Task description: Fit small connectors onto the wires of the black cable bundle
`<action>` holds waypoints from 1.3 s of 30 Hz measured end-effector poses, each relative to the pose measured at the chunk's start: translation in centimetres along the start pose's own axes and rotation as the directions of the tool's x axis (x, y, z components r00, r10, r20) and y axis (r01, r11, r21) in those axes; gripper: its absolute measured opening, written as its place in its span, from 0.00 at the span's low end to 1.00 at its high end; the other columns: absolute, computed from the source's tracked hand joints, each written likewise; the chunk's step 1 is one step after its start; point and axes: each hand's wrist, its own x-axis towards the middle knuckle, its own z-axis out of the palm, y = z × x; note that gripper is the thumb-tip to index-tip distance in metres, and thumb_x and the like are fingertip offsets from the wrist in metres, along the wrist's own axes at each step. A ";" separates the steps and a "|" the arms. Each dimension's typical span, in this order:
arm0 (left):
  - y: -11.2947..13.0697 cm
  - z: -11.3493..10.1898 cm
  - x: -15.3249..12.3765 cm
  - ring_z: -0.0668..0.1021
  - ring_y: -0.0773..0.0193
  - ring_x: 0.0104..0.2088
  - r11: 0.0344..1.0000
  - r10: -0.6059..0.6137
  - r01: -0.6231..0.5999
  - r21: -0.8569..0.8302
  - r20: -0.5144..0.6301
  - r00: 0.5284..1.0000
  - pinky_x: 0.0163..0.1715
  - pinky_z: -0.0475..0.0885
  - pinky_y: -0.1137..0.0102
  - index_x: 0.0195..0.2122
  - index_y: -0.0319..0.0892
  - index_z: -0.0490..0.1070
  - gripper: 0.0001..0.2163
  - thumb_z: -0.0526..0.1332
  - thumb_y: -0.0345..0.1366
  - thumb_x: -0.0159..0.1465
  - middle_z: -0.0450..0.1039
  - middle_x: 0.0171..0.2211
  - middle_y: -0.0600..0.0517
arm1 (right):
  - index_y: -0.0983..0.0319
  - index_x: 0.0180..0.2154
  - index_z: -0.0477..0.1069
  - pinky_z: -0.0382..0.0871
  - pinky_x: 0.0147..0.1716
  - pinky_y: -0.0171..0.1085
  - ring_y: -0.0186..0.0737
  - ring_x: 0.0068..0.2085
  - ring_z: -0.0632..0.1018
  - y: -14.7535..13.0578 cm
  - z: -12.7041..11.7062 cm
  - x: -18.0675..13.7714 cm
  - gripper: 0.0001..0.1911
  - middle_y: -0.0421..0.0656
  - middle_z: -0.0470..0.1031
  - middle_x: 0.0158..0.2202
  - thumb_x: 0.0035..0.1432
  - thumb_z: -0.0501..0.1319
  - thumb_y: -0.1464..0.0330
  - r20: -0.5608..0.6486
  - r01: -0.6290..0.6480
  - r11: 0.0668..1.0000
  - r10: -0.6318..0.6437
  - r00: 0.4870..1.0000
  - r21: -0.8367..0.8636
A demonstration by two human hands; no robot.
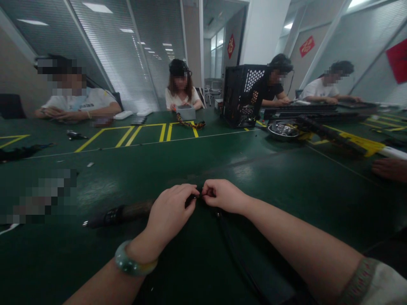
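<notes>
"One small dark piece, mid-frame: how do we hold it?"

"Our left hand and right hand both pinch it. We see a dark tool left of centre, a black cable lower right."

Dim light leaves soft glare on the green tabletop.

Single head view: you look forward and down, close above the table, toward its far edge.
</notes>
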 end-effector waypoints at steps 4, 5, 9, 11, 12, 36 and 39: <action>0.1 0.0 -0.1 0.75 0.57 0.46 1.000 -0.013 0.013 -0.004 -0.008 1.000 0.46 0.69 0.60 0.44 0.50 0.71 0.10 0.61 0.34 0.62 0.74 0.47 0.55 | 0.61 0.34 0.72 0.58 0.26 0.29 0.31 0.28 0.71 0.0 0.1 0.0 0.04 0.37 0.72 0.28 0.54 0.62 0.71 -0.003 0.000 1.000 0.000 1.000 0.005; 0.1 0.1 -0.1 0.75 0.56 0.46 1.000 -0.025 0.025 -0.005 -0.015 1.000 0.45 0.69 0.60 0.45 0.50 0.70 0.11 0.61 0.35 0.62 0.74 0.47 0.55 | 0.61 0.34 0.73 0.58 0.26 0.29 0.32 0.28 0.71 0.0 0.1 0.0 0.04 0.37 0.73 0.28 0.54 0.62 0.71 -0.002 -0.001 1.000 0.001 1.000 0.007; 0.1 0.2 -0.2 0.75 0.55 0.46 0.998 -0.055 0.055 -0.011 -0.036 0.998 0.45 0.69 0.59 0.44 0.49 0.70 0.10 0.62 0.36 0.61 0.74 0.46 0.54 | 0.61 0.34 0.73 0.58 0.26 0.29 0.32 0.29 0.72 0.0 0.1 0.0 0.03 0.37 0.73 0.28 0.54 0.62 0.70 0.002 -0.003 1.000 0.003 1.000 0.020; 0.1 0.2 -0.2 0.75 0.55 0.47 0.999 -0.051 0.051 -0.013 -0.035 0.998 0.45 0.70 0.59 0.41 0.47 0.71 0.07 0.62 0.35 0.61 0.73 0.48 0.53 | 0.61 0.34 0.73 0.59 0.26 0.29 0.32 0.29 0.72 -0.1 0.1 0.0 0.03 0.37 0.73 0.29 0.55 0.62 0.70 0.004 -0.002 1.000 0.002 1.000 0.026; 0.1 0.2 -0.2 0.75 0.55 0.47 0.999 -0.048 0.047 -0.014 -0.035 0.998 0.45 0.70 0.59 0.40 0.47 0.71 0.06 0.62 0.35 0.62 0.73 0.48 0.53 | 0.61 0.34 0.73 0.59 0.26 0.29 0.32 0.29 0.72 -0.1 0.0 0.0 0.03 0.37 0.73 0.29 0.55 0.62 0.70 0.005 0.000 1.000 0.000 1.000 0.027; 0.4 -0.3 -0.2 0.75 0.57 0.45 0.999 -0.038 0.037 -0.030 -0.012 0.999 0.45 0.70 0.60 0.42 0.47 0.70 0.07 0.61 0.33 0.62 0.74 0.45 0.53 | 0.61 0.34 0.73 0.61 0.26 0.29 0.32 0.29 0.73 -0.5 -0.2 -0.1 0.03 0.37 0.73 0.28 0.55 0.61 0.70 0.022 -0.003 0.999 0.002 1.000 0.039; 0.4 -0.3 -0.2 0.75 0.56 0.47 0.998 -0.057 0.056 -0.042 -0.026 0.998 0.47 0.70 0.58 0.40 0.46 0.70 0.05 0.62 0.34 0.62 0.73 0.47 0.52 | 0.61 0.35 0.73 0.62 0.27 0.29 0.33 0.29 0.73 -0.5 -0.2 -0.1 0.03 0.38 0.73 0.29 0.55 0.61 0.70 0.022 -0.002 0.999 0.001 1.000 0.044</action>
